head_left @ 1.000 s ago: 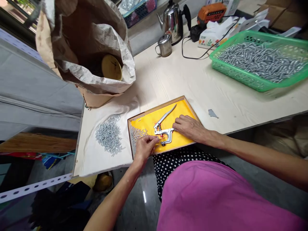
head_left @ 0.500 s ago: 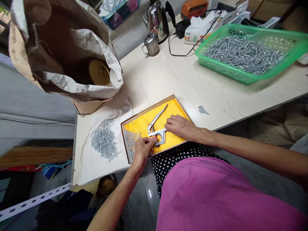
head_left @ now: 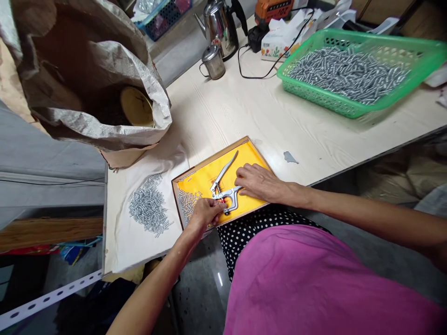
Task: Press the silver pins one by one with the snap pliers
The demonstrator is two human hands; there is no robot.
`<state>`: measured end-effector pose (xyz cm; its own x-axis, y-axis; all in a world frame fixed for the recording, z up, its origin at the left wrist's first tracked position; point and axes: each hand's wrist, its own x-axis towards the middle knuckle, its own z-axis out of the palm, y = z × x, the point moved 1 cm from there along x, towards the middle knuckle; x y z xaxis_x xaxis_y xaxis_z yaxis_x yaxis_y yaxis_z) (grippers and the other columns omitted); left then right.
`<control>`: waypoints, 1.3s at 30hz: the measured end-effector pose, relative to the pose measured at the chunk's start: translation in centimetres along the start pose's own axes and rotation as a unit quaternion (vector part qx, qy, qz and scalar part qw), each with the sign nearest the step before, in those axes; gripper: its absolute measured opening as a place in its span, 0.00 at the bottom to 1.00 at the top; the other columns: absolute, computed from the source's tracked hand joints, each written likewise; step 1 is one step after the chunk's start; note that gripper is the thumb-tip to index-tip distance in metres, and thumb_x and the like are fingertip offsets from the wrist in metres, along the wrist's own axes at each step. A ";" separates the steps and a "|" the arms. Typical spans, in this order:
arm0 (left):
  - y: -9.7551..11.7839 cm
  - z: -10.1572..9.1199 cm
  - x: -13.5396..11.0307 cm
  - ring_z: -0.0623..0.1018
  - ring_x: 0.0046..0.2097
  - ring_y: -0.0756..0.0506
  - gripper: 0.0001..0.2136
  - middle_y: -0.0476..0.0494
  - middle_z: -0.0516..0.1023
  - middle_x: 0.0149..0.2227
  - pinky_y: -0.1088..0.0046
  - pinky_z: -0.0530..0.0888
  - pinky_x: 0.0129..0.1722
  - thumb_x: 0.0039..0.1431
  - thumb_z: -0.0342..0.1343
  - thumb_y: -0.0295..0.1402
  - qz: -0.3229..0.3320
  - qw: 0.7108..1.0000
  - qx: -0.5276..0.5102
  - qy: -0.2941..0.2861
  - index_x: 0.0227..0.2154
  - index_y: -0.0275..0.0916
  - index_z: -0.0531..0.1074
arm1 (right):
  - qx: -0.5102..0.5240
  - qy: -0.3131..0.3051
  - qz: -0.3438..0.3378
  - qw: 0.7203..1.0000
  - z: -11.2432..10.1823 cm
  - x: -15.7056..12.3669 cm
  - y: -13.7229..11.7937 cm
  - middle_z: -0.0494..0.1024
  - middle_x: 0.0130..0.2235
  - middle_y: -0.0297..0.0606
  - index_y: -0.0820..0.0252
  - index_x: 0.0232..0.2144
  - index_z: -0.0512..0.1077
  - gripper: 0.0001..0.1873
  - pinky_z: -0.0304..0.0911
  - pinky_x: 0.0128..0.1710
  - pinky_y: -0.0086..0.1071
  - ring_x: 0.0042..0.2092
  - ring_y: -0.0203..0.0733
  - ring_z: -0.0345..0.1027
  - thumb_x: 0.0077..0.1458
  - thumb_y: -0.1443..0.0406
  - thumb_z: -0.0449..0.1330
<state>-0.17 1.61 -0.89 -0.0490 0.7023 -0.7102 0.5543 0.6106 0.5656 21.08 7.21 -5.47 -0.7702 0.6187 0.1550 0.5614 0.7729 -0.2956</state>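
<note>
Tray (head_left: 199,178), near edge of table (head_left: 244,111): hand pliers (head_left: 230,194) lie within, handles apart. Your R hand (head_left: 256,183) is clamped on the near handle's end; your L hand (head_left: 204,214) has fingertips together at the tool's near end (pin held or not: can't tell). Risks: slack R grip, tool twists; handles squeezed early, L fingertips nipped; loose pins (head_left: 187,201), left, may jam it.

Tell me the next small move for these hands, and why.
The left hand should probably withdraw its fingertips before any squeeze: they are at the working end of the snap pliers, the long handle stands spread, and the right hand touches the pliers' other end.
</note>
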 end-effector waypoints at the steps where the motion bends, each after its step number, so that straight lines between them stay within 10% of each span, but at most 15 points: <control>1: -0.1 0.1 -0.1 0.58 0.14 0.56 0.24 0.53 0.62 0.10 0.78 0.53 0.16 0.43 0.67 0.52 0.000 1.000 -0.009 -0.004 0.11 0.38 0.65 | 0.004 0.011 -0.004 1.000 -0.1 0.1 0.5 0.71 0.56 0.52 0.62 0.50 0.70 0.20 0.57 0.48 0.43 0.53 0.53 0.61 0.61 0.56 0.62; 5: -0.6 0.5 -0.6 0.59 0.14 0.56 0.22 0.53 0.63 0.10 0.78 0.55 0.16 0.41 0.68 0.51 -0.008 0.998 -0.056 -0.002 0.14 0.38 0.67 | -0.008 0.018 -0.025 0.999 -0.3 1.0 2.8 0.57 0.67 0.60 0.65 0.64 0.58 0.48 0.53 0.58 0.53 0.65 0.64 0.49 0.50 0.45 0.67; 12: -1.3 0.7 -0.8 0.60 0.15 0.55 0.21 0.53 0.65 0.12 0.78 0.54 0.17 0.40 0.67 0.51 -0.009 0.997 -0.074 0.011 0.16 0.37 0.70 | -0.040 -0.037 -0.078 0.995 -0.7 3.9 4.5 0.69 0.56 0.53 0.65 0.60 0.62 0.50 0.57 0.54 0.50 0.56 0.60 0.58 0.45 0.39 0.66; 20: -1.7 0.7 -1.2 0.62 0.18 0.52 0.20 0.51 0.67 0.15 0.76 0.57 0.20 0.51 0.61 0.50 0.008 0.998 0.017 0.053 0.19 0.37 0.71 | -0.063 -0.057 -0.049 0.995 -1.9 3.8 3.3 0.72 0.45 0.47 0.65 0.44 0.72 0.32 0.58 0.44 0.42 0.46 0.52 0.61 0.51 0.43 0.64; 25: 0.5 1.4 -1.7 0.76 0.44 0.39 0.15 0.37 0.78 0.43 0.64 0.73 0.43 0.59 0.60 0.43 0.244 0.904 0.250 0.248 0.42 0.37 0.76 | -0.050 -0.057 -0.048 0.996 -2.2 2.7 2.5 0.73 0.43 0.45 0.63 0.40 0.72 0.23 0.58 0.42 0.39 0.45 0.50 0.61 0.54 0.49 0.66; 29: 2.6 3.0 0.0 0.69 0.57 0.34 0.27 0.31 0.69 0.59 0.54 0.70 0.55 0.57 0.64 0.37 0.319 0.839 0.385 0.214 0.58 0.36 0.66 | -0.054 -0.070 -0.043 0.995 -2.5 2.3 1.9 0.74 0.43 0.47 0.65 0.42 0.72 0.22 0.59 0.42 0.39 0.45 0.50 0.62 0.56 0.52 0.65; 39: 4.3 3.6 1.3 0.71 0.48 0.38 0.17 0.37 0.75 0.45 0.62 0.71 0.46 0.63 0.57 0.35 0.283 0.822 0.467 0.162 0.52 0.35 0.70 | -0.058 -0.111 -0.020 0.992 -2.9 2.0 0.6 0.75 0.42 0.46 0.65 0.42 0.73 0.12 0.60 0.39 0.37 0.44 0.47 0.65 0.59 0.62 0.64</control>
<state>5.18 3.84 -0.91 0.3013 0.9304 -0.2087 0.9532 -0.2883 0.0910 20.73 9.33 -2.56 -0.8332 0.5505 -0.0512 0.5499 0.8155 -0.1805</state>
